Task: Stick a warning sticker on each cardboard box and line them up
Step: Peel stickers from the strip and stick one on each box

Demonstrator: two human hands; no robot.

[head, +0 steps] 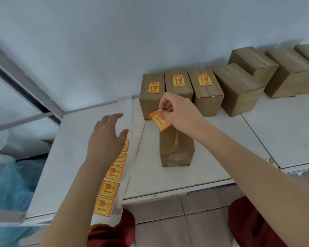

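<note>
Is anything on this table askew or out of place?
Yes. The stickered boxes stand in a straight row, but the plain boxes right of them sit turned and staggered. The sticker strip hangs over the table edge.

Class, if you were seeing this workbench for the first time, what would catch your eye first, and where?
The bright yellow-and-red warning sticker pinched in the right hand, above the unlabelled cardboard box in the middle. Then the strip of matching stickers down the left side of the table, beneath the open left hand, and the three labelled boxes lined up by the wall.
</note>
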